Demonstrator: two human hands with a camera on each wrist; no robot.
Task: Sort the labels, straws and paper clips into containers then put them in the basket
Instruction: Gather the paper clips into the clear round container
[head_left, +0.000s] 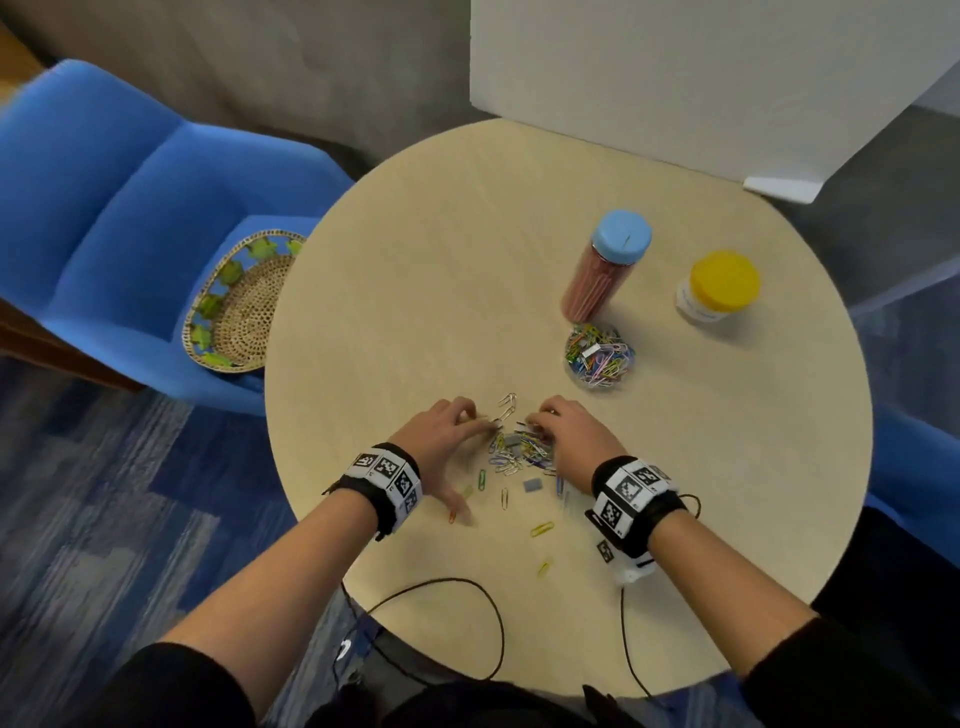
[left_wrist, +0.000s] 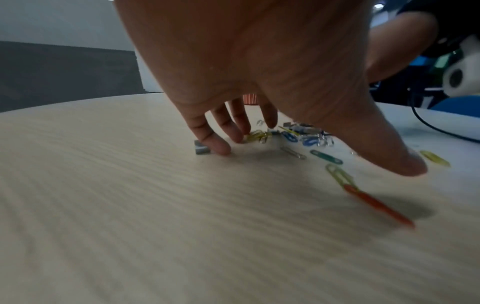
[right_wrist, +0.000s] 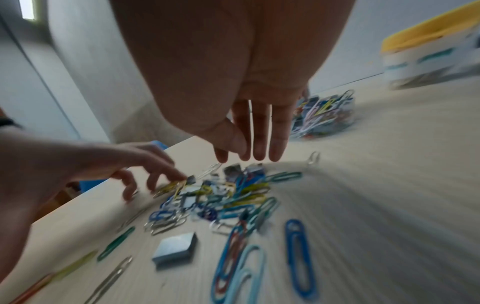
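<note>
We've got both hands down on the loose paper clips (head_left: 519, 449) mid-table: left hand (head_left: 444, 434) fingers spread, tips raking, gripping nothing; right hand (head_left: 574, 434) fingers straight, hovering just above the pile, also empty. Best bet imo: sweep strays inward, scoop w/ both, then over to the clip-filled container (head_left: 599, 356) (basket (head_left: 208, 312) waits on the chair). No writing legible, jar labels too blurred.

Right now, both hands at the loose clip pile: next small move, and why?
Probably close both hands inward to gather the pile of loose coloured paper clips. The left hand and right hand flank it with fingers extended, holding nothing, and the clear round container of paper clips stands uncapped just beyond. Strays lie nearer the table edge.
</note>
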